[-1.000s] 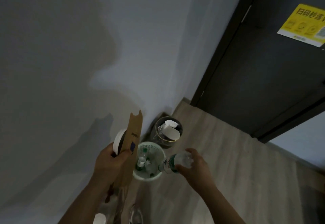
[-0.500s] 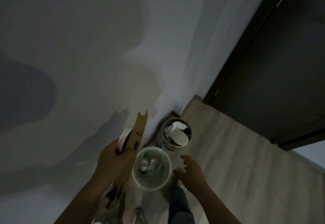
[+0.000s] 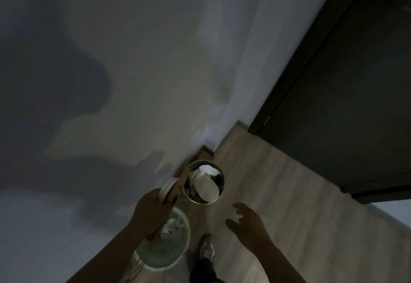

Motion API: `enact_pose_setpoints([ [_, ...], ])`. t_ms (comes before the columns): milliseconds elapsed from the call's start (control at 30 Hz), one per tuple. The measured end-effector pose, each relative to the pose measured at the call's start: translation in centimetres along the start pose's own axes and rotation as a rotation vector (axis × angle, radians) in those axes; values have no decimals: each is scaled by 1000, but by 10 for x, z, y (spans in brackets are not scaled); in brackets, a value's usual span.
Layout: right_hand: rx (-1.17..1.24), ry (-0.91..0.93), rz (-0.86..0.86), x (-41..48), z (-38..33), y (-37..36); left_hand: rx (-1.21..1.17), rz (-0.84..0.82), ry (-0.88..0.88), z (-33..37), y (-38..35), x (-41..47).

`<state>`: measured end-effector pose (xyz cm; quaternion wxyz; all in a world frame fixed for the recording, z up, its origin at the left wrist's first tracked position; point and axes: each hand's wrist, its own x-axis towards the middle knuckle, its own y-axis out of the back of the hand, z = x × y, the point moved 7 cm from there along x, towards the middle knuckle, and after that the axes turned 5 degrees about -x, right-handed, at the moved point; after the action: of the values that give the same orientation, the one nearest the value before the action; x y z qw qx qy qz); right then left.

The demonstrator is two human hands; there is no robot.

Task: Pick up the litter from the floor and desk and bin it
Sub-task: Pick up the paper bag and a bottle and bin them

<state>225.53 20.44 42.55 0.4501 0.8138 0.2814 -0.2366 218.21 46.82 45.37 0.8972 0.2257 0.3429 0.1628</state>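
I note left hand (image 3: 151, 211), grip clamped on flat brown cardboard sheet (image 3: 178, 186), forearm angled toward 1 o'clock; right hand (image 3: 246, 222) grip apart, fingers splayed.

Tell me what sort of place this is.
Probably the corner of an indoor room, maybe in a flat or hotel: a pale wooden floor, a plain white wall, a dark door, and a dark bin and a white bin by the wall.

The left hand (image 3: 149, 211) and right hand (image 3: 246, 222) are bare, forearms too. Near the bottom edge, a dark blue trouser leg (image 3: 203, 270) meets a pale trainer (image 3: 206, 248).
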Motion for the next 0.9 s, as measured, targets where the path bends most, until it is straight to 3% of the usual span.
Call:
enact_pose_setpoints([
  [300, 22, -66, -25, 117, 65, 25, 164, -108, -1, 14, -120, 146],
  [600, 41, -95, -14, 236, 138, -8, 301, -177, 77, -44, -232, 275],
  [900, 10, -118, -40, 313, 200, -75, 344, -82, 169, -109, -297, 369],
])
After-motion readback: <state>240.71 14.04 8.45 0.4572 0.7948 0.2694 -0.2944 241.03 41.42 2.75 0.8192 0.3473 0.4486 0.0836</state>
